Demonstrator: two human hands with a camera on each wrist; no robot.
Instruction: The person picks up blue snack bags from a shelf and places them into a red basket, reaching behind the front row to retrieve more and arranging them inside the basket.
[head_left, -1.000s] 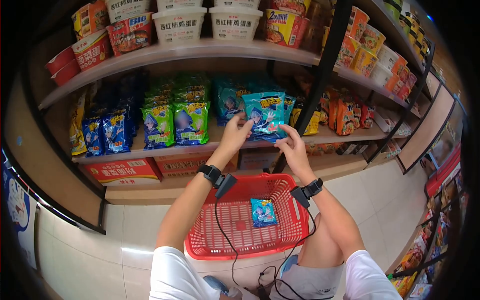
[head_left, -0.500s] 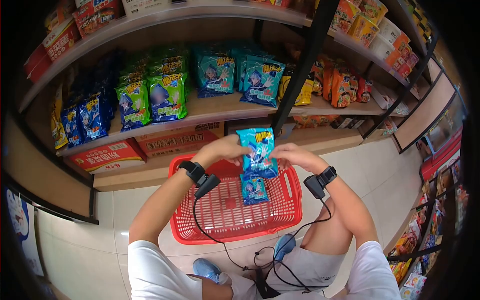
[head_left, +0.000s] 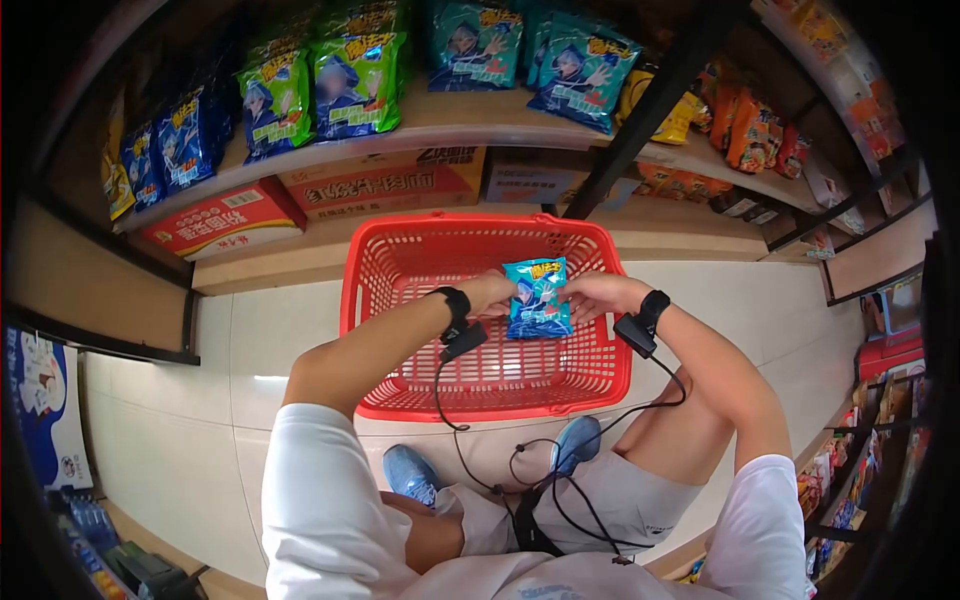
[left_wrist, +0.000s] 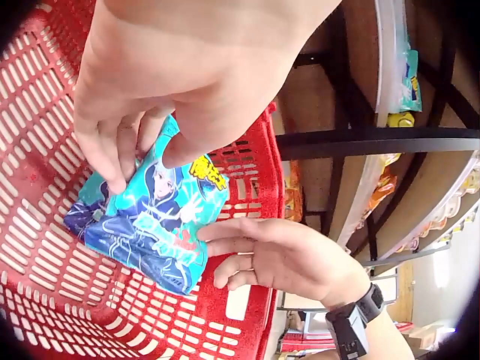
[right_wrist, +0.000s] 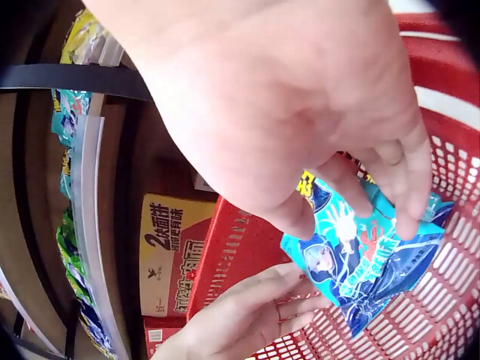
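Observation:
A teal and blue snack bag [head_left: 539, 298] with a hooded cartoon figure is low inside the red shopping basket [head_left: 480, 412]. My left hand [head_left: 487, 294] pinches one side edge of it between thumb and fingers. On the opposite edge, my right hand [head_left: 603, 293] grips it, thumb and fingers bent about the side in the right wrist view. Part of a second teal bag [left_wrist: 88, 201] peeks out from under the held one in the left wrist view; the rest of it is hidden.
Behind the basket runs a shelf with green bags [head_left: 357, 85], blue bags [head_left: 184, 143] and more teal bags [head_left: 583, 75]. Cardboard cartons [head_left: 385, 185] sit below it. A black shelf post [head_left: 650, 110] rises at the right. Cables [head_left: 560, 440] hang from both wrists.
Both hands have brought the teal bag from the shelf front down into the basket, over the bag lying there. The head view has tilted down.

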